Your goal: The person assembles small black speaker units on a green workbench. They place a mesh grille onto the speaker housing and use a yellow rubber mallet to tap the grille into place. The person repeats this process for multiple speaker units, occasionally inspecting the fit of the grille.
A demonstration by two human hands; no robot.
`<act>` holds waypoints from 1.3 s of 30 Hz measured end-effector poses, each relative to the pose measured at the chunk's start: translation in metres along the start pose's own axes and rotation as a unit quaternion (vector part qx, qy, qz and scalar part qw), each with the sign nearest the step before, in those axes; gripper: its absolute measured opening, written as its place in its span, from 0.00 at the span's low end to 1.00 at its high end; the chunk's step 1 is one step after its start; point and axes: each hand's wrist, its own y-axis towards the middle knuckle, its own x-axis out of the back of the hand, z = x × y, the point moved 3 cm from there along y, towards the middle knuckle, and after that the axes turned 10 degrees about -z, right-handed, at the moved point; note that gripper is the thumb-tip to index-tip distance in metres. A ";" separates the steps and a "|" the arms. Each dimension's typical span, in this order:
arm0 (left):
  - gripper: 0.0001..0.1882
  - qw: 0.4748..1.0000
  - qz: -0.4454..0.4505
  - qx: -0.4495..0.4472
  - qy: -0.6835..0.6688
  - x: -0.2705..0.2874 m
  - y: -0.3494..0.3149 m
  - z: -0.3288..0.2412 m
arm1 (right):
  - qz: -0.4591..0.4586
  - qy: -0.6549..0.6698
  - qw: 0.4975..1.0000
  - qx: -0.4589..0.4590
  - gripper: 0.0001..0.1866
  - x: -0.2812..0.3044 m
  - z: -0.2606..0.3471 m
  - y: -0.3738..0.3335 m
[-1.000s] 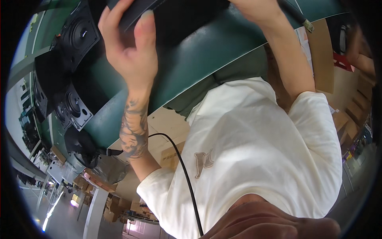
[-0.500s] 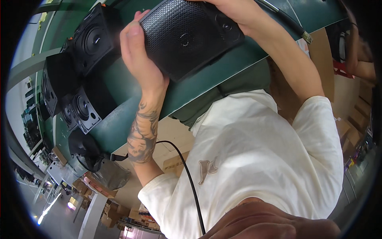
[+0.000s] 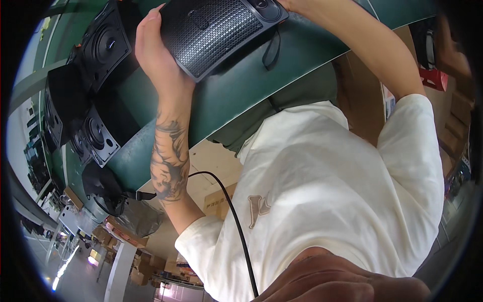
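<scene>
A black speaker (image 3: 216, 35) with a metal mesh front is tilted over the green bench, its upper part cut off by the top edge of the picture. My left hand (image 3: 162, 63) is closed against its left side, thumb pointing up along the cabinet. At the speaker's right end is my right hand (image 3: 292, 4), mostly out of the picture with its fingers hidden. A small round driver (image 3: 261, 4) shows near that end. From the speaker's lower edge hangs a short black strap (image 3: 271, 52).
Several open-front black speakers (image 3: 104, 48) stand at the left of the green bench (image 3: 221, 108). A black bag-like item (image 3: 100, 183) lies near the bench's left end. A black cable (image 3: 234, 211) runs down past my shirt. Cardboard boxes (image 3: 455, 116) are at the right.
The speaker has turned in my hands, so its mesh faces differently and the strap now hangs into view. My hands have shifted slightly up in the picture, the left one also leftward.
</scene>
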 end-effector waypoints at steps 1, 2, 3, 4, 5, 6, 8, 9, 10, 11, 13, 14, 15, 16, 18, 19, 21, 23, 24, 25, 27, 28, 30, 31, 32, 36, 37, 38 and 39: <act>0.19 1.000 0.011 -0.006 0.001 0.002 0.005 0.002 | 0.008 0.001 1.000 0.000 0.13 0.001 -0.002 0.005; 0.19 1.000 0.016 0.018 -0.018 0.002 0.003 0.003 | 0.019 0.025 0.999 -0.019 0.13 0.000 -0.006 0.007; 0.18 0.998 0.021 0.042 -0.037 -0.001 0.000 0.000 | 0.030 0.050 0.998 -0.038 0.12 -0.001 -0.008 0.009; 0.18 0.996 0.026 0.067 -0.056 -0.003 -0.002 -0.002 | 0.041 0.074 0.995 -0.058 0.12 -0.002 -0.010 0.010; 0.18 0.994 0.028 0.080 -0.062 -0.003 -0.002 -0.003 | 0.058 0.089 0.992 -0.066 0.11 -0.003 -0.011 0.012; 0.18 0.993 0.031 0.092 -0.069 -0.002 -0.001 -0.004 | 0.076 0.105 0.989 -0.074 0.11 -0.003 -0.011 0.013; 0.17 0.992 0.026 0.099 -0.069 0.004 0.007 0.000 | 0.076 0.132 0.982 -0.110 0.09 -0.004 -0.009 0.009; 0.17 0.995 0.012 0.082 -0.047 0.005 0.008 0.004 | 0.063 0.146 0.978 -0.134 0.08 -0.003 -0.002 0.005; 0.18 0.998 0.001 0.066 -0.025 0.009 0.007 0.012 | 0.038 0.079 0.993 -0.074 0.09 -0.003 -0.006 0.003; 0.18 0.999 0.002 0.032 -0.016 0.004 0.014 0.010 | 0.010 0.003 1.000 0.010 0.09 -0.001 -0.002 0.011; 0.15 0.999 -0.022 -0.016 -0.037 -0.001 -0.011 0.005 | 0.074 -0.009 0.997 -0.008 0.16 -0.001 -0.016 0.027; 0.14 0.999 -0.027 -0.013 -0.036 0.002 -0.015 0.003 | 0.056 -0.032 0.998 0.007 0.18 0.003 -0.006 0.025; 0.14 0.999 -0.025 -0.006 -0.035 0.000 -0.016 0.004 | 0.029 -0.055 0.998 0.021 0.20 0.014 0.001 0.021; 0.15 0.999 0.005 -0.002 -0.045 -0.003 -0.019 -0.002 | -0.028 -0.156 0.978 0.132 0.22 0.036 0.014 0.016; 0.16 0.996 0.052 0.013 -0.071 0.000 -0.023 -0.004 | -0.083 -0.335 0.902 0.259 0.25 0.080 0.032 -0.003; 0.18 0.996 0.051 0.009 -0.069 0.003 -0.024 -0.001 | -0.082 -0.409 0.865 0.278 0.26 0.096 0.038 -0.023; 0.21 0.997 0.055 -0.004 -0.059 0.004 -0.024 0.001 | -0.046 -0.626 0.688 0.364 0.24 0.114 0.035 -0.060; 0.32 0.994 0.094 -0.022 -0.056 -0.002 -0.027 0.002 | -0.021 -0.625 0.709 0.326 0.28 0.132 0.005 -0.068; 0.35 0.993 0.099 -0.045 -0.043 -0.007 -0.031 0.002 | -0.021 -0.600 0.730 0.326 0.36 0.145 -0.020 -0.069; 0.38 0.993 0.095 -0.070 -0.028 -0.007 -0.035 0.001 | -0.027 -0.572 0.752 0.327 0.34 0.155 -0.026 -0.061; 0.40 0.993 0.097 -0.065 -0.019 -0.003 -0.036 0.003 | -0.045 -0.510 0.796 0.323 0.30 0.157 -0.028 -0.050; 0.38 0.994 0.088 -0.064 -0.018 -0.004 -0.040 0.003 | -0.034 -0.502 0.798 0.332 0.30 0.160 -0.017 -0.042; 0.36 0.994 0.100 -0.042 -0.024 -0.003 -0.041 0.001 | -0.086 -0.410 0.893 0.166 0.28 0.159 0.007 -0.030; 0.35 0.994 0.094 -0.041 -0.032 -0.002 -0.041 0.002 | -0.114 -0.360 0.923 0.078 0.26 0.156 0.027 -0.030; 0.35 0.995 0.085 -0.043 -0.032 -0.002 -0.042 0.003 | -0.066 -0.342 0.932 0.097 0.20 0.101 0.070 -0.045; 0.33 0.996 0.081 -0.024 -0.039 -0.005 -0.038 0.002 | 0.027 -0.365 0.921 0.132 0.20 0.046 0.114 -0.047; 0.33 0.996 0.074 -0.026 -0.038 -0.002 -0.038 0.003 | 0.072 -0.401 0.903 0.138 0.20 0.032 0.116 -0.046; 0.33 0.996 0.073 -0.026 -0.043 0.001 -0.035 0.004 | 0.134 -0.449 0.861 0.195 0.21 0.023 0.110 -0.040; 0.33 0.995 0.079 -0.021 -0.049 -0.001 -0.033 0.004 | 0.184 -0.487 0.815 0.254 0.22 0.018 0.105 -0.037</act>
